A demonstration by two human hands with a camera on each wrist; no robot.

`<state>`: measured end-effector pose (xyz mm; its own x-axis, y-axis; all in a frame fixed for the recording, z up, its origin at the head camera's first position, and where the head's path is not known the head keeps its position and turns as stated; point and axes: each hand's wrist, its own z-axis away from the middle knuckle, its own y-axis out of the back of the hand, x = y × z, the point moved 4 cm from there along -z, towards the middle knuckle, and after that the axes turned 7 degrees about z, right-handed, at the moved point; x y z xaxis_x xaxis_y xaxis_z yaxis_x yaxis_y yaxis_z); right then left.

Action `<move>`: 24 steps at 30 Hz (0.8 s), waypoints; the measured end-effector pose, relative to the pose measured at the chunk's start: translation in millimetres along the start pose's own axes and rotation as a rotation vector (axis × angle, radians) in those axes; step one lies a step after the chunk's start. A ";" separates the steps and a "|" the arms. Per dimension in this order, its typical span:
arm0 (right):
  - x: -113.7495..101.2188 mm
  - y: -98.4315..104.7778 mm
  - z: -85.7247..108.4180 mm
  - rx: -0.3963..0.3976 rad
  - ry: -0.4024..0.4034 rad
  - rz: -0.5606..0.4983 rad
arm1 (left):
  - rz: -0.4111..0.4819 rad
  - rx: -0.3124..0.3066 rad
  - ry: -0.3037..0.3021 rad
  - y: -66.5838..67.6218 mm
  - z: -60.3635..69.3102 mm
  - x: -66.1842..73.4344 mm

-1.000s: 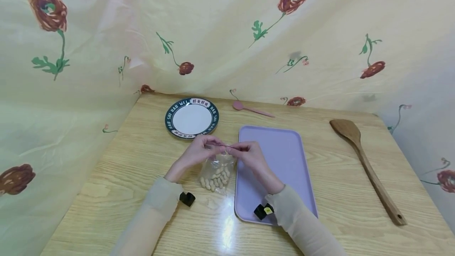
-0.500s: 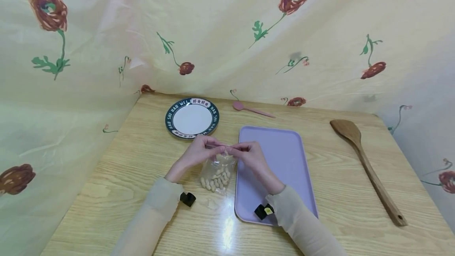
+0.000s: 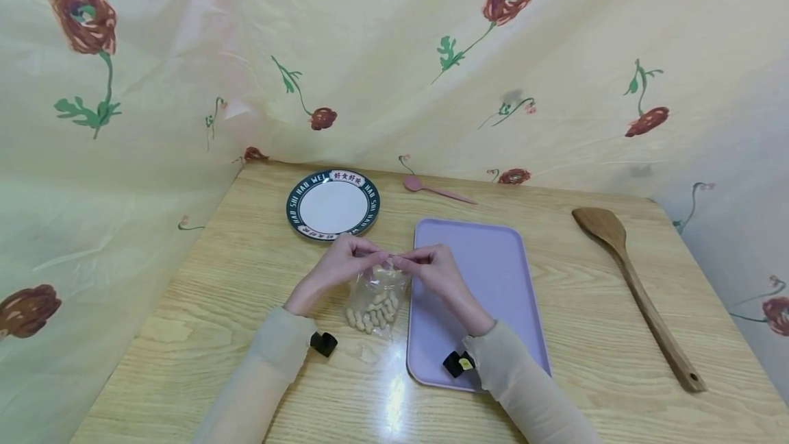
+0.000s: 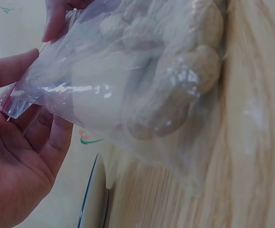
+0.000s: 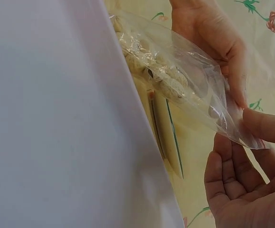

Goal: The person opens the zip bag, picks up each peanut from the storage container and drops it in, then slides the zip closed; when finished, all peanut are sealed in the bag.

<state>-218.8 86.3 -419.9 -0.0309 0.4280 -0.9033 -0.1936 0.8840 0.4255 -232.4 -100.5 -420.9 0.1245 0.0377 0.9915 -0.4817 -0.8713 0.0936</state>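
A clear zip bag (image 3: pixel 377 283) with a red line along its mouth hangs just at the tabletop, several unshelled peanuts (image 3: pixel 373 314) lying in its lower part. My left hand (image 3: pixel 342 264) pinches the left part of the bag's mouth between thumb and fingers. Close beside it, my right hand (image 3: pixel 435 271) pinches the same edge from the right, and the fingertips of both hands nearly meet. In the left wrist view, the bag (image 4: pixel 99 90) slants away from the thumb, showing the peanuts (image 4: pixel 175 85) up close. The right wrist view shows the red-edged mouth of the bag (image 5: pixel 225 111) between both hands.
A lilac tray (image 3: pixel 481 293) lies under the right forearm. Behind the left hand is a dark-rimmed white plate (image 3: pixel 333 205). A pink spoon (image 3: pixel 439 190) lies at the back, and a wooden turner (image 3: pixel 635 286) on the right. A floral curtain (image 3: pixel 382 53) hangs behind the table.
The left thumb and fingertips have shifted slightly along the bag's mouth toward the right hand. The bag, the right hand and everything else stay almost in place.
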 end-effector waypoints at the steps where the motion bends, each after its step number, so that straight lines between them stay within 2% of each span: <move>1: 0.1 -0.1 0.0 0.000 0.004 -0.001 | 0.001 -0.001 -0.003 -0.1 0.1 0.4; 7: -2.0 -1.4 1.8 0.006 0.015 -0.019 | 0.011 -0.001 0.008 -1.8 0.2 1.1; 14: -4.4 -3.5 1.9 0.010 0.033 -0.030 | -0.002 0.033 0.037 -3.2 0.1 2.6; 19: -5.2 -0.1 0.1 -0.001 0.090 0.031 | 0.023 0.052 0.059 1.4 0.1 -1.0; 24: -3.4 5.0 -1.4 -0.004 0.073 0.033 | 0.037 0.088 0.065 9.0 1.4 -2.4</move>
<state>-221.1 89.0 -414.7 -0.1090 0.4418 -0.8905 -0.1954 0.8688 0.4549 -235.8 -109.1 -422.6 0.0500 0.0336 0.9982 -0.4064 -0.9123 0.0510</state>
